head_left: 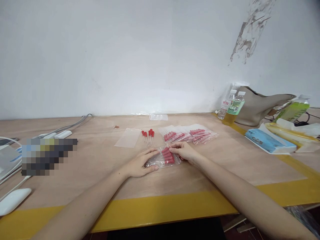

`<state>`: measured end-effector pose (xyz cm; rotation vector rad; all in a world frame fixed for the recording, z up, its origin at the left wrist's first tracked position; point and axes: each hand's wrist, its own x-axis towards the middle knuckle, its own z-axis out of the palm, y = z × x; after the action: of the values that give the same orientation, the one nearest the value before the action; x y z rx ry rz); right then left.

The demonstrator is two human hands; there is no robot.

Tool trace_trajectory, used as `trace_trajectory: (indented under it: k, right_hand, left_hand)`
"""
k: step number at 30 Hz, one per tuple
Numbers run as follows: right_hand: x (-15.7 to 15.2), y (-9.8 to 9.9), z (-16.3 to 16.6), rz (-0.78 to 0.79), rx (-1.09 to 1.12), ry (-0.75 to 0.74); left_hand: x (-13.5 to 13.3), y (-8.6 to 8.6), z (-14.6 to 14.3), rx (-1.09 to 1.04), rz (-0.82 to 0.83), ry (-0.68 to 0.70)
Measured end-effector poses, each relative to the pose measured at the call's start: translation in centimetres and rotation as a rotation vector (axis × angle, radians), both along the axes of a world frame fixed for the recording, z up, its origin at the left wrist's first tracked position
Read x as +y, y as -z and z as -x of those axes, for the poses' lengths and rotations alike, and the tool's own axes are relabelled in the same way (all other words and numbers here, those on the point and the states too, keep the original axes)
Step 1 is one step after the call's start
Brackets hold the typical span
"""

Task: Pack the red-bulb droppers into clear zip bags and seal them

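A clear plastic bag of red-capped droppers (163, 158) lies on the wooden table (100, 173) in front of me. My left hand (139, 164) rests flat on the bag's left end, fingers stretched out. My right hand (184, 152) pinches the bag's right edge by the red caps. Several loose red-capped droppers (148, 136) lie just beyond, beside an empty clear bag (128, 137). Filled bags (190, 134) lie in a row behind my right hand.
Two water bottles (231, 106) and a beige bag (260, 105) stand at the back right, with a blue tissue pack (268, 141) and a green bottle (292, 110). Cables and white chargers (56, 134) lie at left. Yellow tape (160, 208) edges the table.
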<state>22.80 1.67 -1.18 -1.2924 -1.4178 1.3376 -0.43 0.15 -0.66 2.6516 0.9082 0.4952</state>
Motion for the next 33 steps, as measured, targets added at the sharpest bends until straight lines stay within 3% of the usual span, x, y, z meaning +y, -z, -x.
trace_trajectory:
  k: [6,11,14,16,18,22,24,28,33]
  right_hand:
    - [0.3,0.0,-0.2,0.048,-0.050,0.102]
    - [0.0,-0.9,-1.2,0.151,-0.072,-0.097]
    - [-0.2,-1.5,-2.5,0.154,0.040,-0.129]
    - [-0.3,-1.8,-3.5,0.123,0.160,-0.158]
    - [-0.2,-2.2,-4.4,0.077,0.259,-0.153]
    - [0.6,-3.2,-4.9,-0.063,0.451,0.098]
    - [1.5,-3.8,-4.2,-0.108,0.493,0.205]
    - [3.9,-4.1,-1.3,-0.113,0.465,0.335]
    - [5.7,-2.3,2.7,-0.028,0.350,0.440]
  left_hand:
    - [0.0,0.0,0.1,0.003,0.023,-0.009]
    - [-0.1,-0.1,0.1,-0.016,0.033,-0.006]
    - [0.3,-0.2,0.4,-0.059,0.034,-0.026]
    - [1.0,-0.3,0.9,-0.101,-0.019,-0.103]
    - [2.1,-0.3,1.8,-0.132,-0.127,-0.271]
    - [5.0,-0.2,4.5,-0.067,-0.245,-0.712]
    - [6.1,0.0,5.8,0.016,-0.204,-0.835]
    - [7.3,0.4,7.1,0.083,-0.108,-0.862]
    - [7.6,0.7,7.0,0.102,-0.060,-0.825]
